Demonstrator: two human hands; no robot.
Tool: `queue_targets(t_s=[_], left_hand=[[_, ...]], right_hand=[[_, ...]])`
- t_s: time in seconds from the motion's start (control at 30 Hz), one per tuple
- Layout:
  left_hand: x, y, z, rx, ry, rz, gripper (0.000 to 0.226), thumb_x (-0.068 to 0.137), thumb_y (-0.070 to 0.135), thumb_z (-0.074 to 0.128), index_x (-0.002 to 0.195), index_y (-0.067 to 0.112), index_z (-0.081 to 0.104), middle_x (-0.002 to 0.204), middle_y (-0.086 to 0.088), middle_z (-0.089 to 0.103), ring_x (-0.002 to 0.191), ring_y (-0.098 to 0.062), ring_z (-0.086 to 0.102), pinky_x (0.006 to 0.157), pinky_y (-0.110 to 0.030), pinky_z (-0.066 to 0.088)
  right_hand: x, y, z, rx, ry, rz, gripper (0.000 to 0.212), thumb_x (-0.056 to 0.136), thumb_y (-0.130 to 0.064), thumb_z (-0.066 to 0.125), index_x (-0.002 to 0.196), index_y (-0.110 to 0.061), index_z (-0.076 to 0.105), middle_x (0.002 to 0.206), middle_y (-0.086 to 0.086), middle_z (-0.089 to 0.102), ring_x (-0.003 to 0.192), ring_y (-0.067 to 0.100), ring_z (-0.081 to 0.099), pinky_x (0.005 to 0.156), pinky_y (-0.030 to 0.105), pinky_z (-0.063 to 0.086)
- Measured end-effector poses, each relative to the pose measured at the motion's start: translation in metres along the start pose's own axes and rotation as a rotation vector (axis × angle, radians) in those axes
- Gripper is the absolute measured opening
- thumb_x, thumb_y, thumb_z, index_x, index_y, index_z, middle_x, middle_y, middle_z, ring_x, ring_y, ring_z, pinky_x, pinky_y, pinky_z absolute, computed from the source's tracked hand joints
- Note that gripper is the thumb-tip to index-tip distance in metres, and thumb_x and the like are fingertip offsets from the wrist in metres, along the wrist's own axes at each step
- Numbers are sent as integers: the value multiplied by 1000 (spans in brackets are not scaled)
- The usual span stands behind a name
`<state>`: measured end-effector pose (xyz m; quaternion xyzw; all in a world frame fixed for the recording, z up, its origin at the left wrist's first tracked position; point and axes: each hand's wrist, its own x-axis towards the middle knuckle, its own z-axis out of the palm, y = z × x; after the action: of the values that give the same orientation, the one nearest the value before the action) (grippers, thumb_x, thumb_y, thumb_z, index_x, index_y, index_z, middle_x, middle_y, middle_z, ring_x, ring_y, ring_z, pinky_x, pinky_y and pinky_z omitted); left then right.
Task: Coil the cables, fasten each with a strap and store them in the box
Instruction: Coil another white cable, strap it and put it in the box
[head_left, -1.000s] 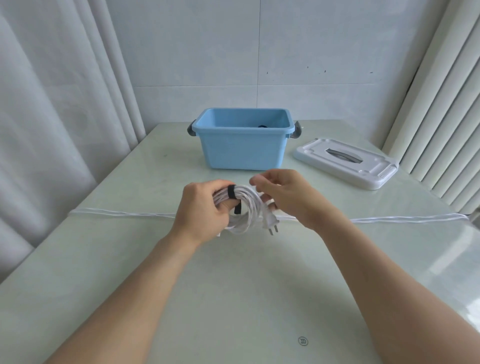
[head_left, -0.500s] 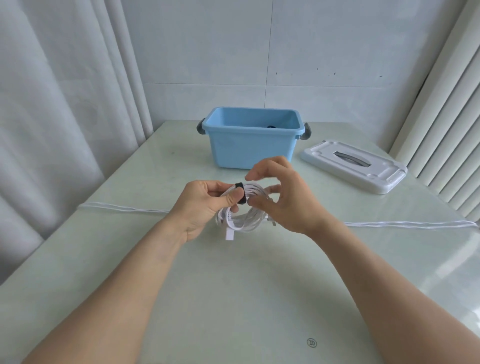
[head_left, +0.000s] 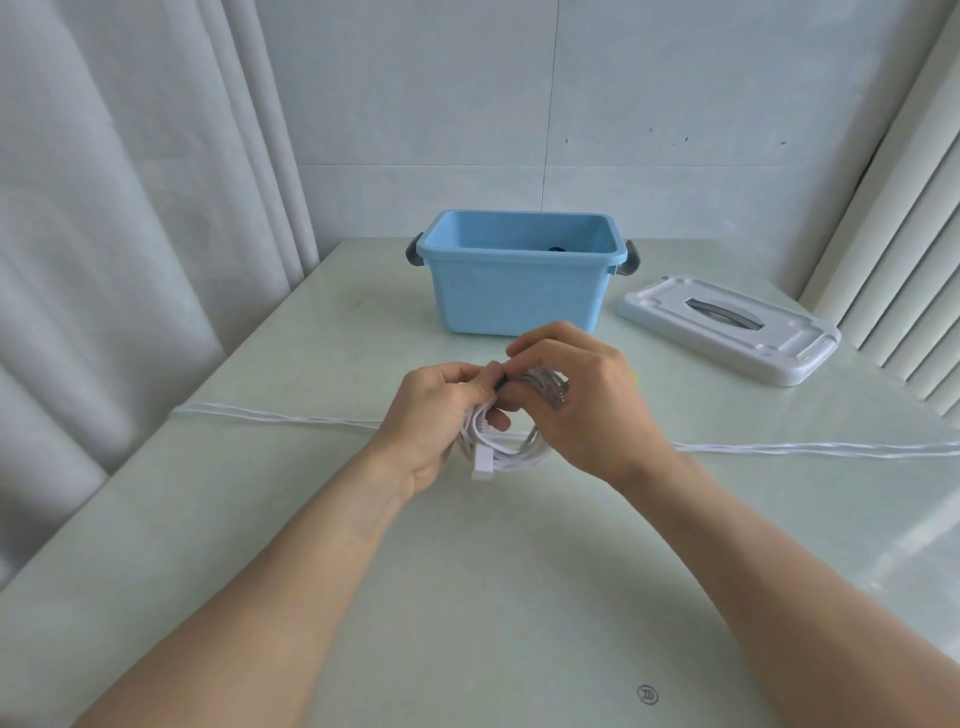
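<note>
A coiled white cable (head_left: 511, 449) hangs between both hands just above the table, with its white plug end pointing down. My left hand (head_left: 441, 410) grips the coil's left side. My right hand (head_left: 576, 400) curls over the top right of the coil and pinches the black strap (head_left: 500, 383), which shows only as a sliver between the fingertips. Beyond the hands stands the open blue box (head_left: 519, 291), with a dark item barely visible inside. A second white cable (head_left: 805, 449) lies stretched straight across the table from left to right, behind the hands.
The box's white lid (head_left: 727, 327) lies flat to the right of the box. Curtains hang at the left and vertical blinds at the right. A pale green table (head_left: 467, 597) fills the foreground.
My right hand has closed down onto the top of the coil, so the black strap is now almost hidden under the fingertips. The coil has stayed in my left hand.
</note>
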<state>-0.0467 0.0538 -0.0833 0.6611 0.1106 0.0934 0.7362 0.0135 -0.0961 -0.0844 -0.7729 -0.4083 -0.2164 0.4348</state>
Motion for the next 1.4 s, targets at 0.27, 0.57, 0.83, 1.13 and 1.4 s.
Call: queue_targets(t_s=[0.27,0.57,0.83,1.13,1.4], left_hand=[[-1,3,2,-218,-65,-134,17,94,9,53,82,1,61,63,-11,61,54,-20,59,57,-29,49],[2,-8,7,-114,-106,7,35,97,30,55,101,-5,61,90,-23,70,62,-23,67,65,-31,56],[5,-15,14,0,-20,147,17,98,14,59,84,4,61,69,-13,70,55,-22,57,52,-26,47],[46,42,8,246,191,522,18,93,13,66,76,8,64,72,-4,75,66,-20,72,63,-27,54],[132,120,33,526,309,862,9,83,19,69,81,10,67,76,12,68,73,-9,67,71,-22,51]], right_hand=[[-3,-6,11,46,95,29,9,78,3,76,81,-5,73,91,5,68,81,10,61,75,4,42],[4,-7,-1,399,17,606,11,89,-15,71,91,-7,65,81,8,75,62,18,73,56,29,58],[6,-3,-11,530,11,633,11,92,-13,69,93,-2,68,82,14,75,62,20,71,58,24,54],[14,5,-27,507,347,714,31,84,-44,65,89,-14,69,81,-1,74,80,11,69,78,30,53],[18,11,-32,426,336,752,24,89,-29,70,81,-7,70,78,14,72,62,7,60,53,7,41]])
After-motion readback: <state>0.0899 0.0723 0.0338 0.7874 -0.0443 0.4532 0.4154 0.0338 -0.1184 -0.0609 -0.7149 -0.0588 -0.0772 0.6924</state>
